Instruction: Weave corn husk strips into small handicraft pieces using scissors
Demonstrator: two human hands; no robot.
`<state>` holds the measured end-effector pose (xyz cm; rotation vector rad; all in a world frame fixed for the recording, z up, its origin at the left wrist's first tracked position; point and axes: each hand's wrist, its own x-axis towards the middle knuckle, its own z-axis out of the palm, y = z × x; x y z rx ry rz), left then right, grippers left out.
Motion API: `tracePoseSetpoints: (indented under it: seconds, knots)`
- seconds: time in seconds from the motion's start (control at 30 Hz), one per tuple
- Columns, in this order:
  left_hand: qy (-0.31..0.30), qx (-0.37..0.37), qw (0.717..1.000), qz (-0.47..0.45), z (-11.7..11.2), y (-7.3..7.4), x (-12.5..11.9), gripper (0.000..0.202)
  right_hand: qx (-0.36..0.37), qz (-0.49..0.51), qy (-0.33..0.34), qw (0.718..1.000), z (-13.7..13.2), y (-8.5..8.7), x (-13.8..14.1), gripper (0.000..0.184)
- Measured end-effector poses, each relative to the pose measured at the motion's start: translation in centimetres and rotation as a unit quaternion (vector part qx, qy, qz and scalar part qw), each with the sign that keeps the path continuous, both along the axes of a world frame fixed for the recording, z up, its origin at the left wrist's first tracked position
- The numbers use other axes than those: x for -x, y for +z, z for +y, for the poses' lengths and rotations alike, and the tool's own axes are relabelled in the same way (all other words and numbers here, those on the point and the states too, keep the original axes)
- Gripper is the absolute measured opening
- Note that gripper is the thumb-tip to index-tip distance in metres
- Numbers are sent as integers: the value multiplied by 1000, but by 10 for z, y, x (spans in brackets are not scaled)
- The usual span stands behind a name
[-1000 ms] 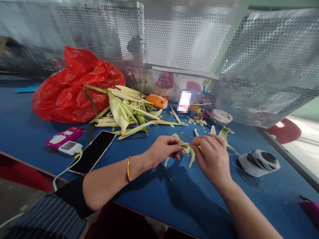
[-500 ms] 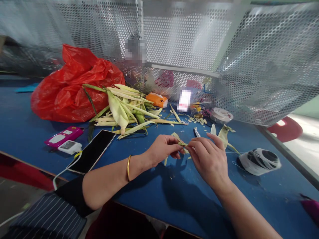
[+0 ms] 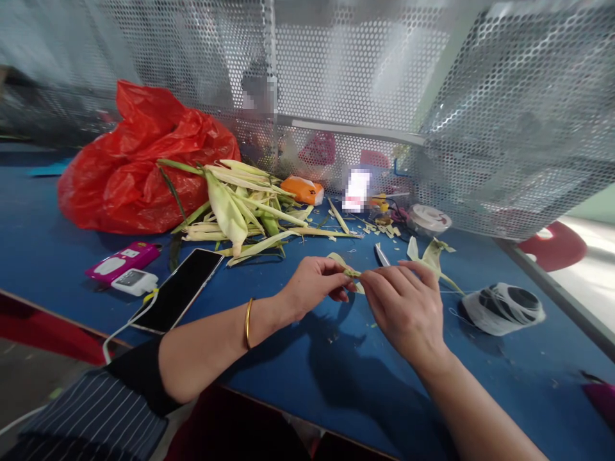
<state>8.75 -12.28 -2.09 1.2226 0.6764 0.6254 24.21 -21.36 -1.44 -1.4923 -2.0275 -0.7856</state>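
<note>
A small piece of pale green corn husk [image 3: 352, 273] is pinched between my two hands above the blue table. My left hand [image 3: 314, 286], wearing a gold bangle at the wrist, grips it between thumb and forefinger. From the other side, the fingertips of my right hand [image 3: 406, 304] close on its right end; the thumb is mostly hidden. Just behind that hand lies a metal blade [image 3: 382, 255], partly covered, so its kind is unclear. Another husk piece [image 3: 435, 257] rests to the right, near a spool of white thread [image 3: 502, 310] with a strand leading toward my hands.
A pile of corn husks [image 3: 228, 214] lies before a red plastic bag [image 3: 144, 173]. At left are a black-screened phone [image 3: 185, 289], a white cabled device [image 3: 135, 282] and a purple packet [image 3: 123, 264]. An orange tissue pack [image 3: 302, 190] and round tape roll [image 3: 429, 219] stand near the perforated metal screen [image 3: 355, 77].
My hands stay closed on the husk, with only slight finger shifts. The husk end that hung below my left hand no longer shows. The view has shifted slightly.
</note>
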Motion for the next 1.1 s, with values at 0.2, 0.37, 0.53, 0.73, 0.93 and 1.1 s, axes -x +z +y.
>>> tracePoseSetpoints:
  seconds: [0.2,0.37,0.53,0.73,0.93,1.1]
  knots:
    - [14,11,1000,-3,1,-2,-1,5,18,28,-4,999,3,-3,0,10]
    - [32,-29,999,4,-1,4,-2,6,57,166,10,984,4,-7,6,3]
    - [35,-58,997,28,-4,7,-2,8,59,223,5,973,2,-9,6,8]
    - [39,-60,997,20,-4,4,-3,8,41,215,18,975,2,-13,8,9]
    - [35,-74,996,19,-3,1,-2,13,25,207,15,978,1,-11,10,15]
    - [32,-38,999,22,-1,-1,-2,8,13,194,2,981,1,-10,4,17]
